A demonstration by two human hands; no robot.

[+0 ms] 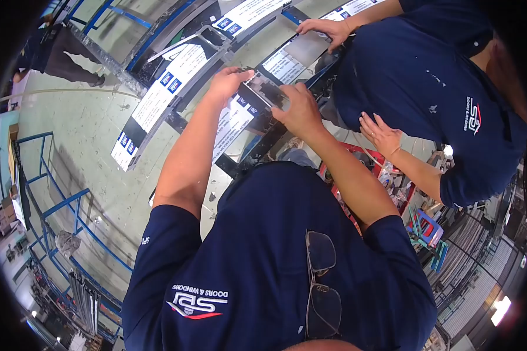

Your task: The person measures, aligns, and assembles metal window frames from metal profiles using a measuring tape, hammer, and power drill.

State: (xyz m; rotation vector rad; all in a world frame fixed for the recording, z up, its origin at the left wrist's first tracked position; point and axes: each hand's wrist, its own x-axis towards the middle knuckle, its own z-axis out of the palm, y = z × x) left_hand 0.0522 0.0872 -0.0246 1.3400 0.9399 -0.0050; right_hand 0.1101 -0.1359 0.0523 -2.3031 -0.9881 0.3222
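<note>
Over labelled strips [231, 130], dark flat piece [264, 89] between hands: left fingers [244, 75] pinch one end, right fingers [289, 92] and thumb parted around the other.

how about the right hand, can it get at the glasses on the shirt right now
Probably yes: nothing covers the glasses on the shirt, though the right hand would first have to let go of the dark piece between both hands.

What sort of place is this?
Probably a workshop for making doors and windows: a navy cloth shirt reads "Doors & Windows", long straight framing pieces in white-and-blue printed film lie about, and blue metal-tube racks stand on the floor.
</note>
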